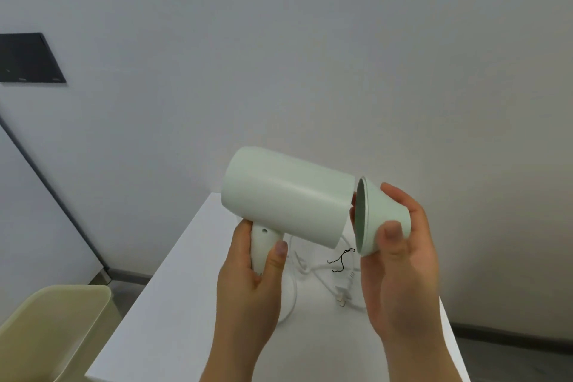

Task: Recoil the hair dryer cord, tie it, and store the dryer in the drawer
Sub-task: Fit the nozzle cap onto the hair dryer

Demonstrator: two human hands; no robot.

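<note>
Dryer (285,195) and nozzle (384,217): smooth matt plastic; cord (291,304): glossy; table (173,304): smooth matt white.

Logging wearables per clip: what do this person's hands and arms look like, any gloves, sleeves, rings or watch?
Both bare. The left hand and right hand wear no gloves or visible rings; the forearms show no sleeve, watch or bracelet as far as the frame reaches. Thumbnails look short.

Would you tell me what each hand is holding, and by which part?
The left hand grips the dryer by its handle; the right hand holds the nozzle around its tapered body.
</note>
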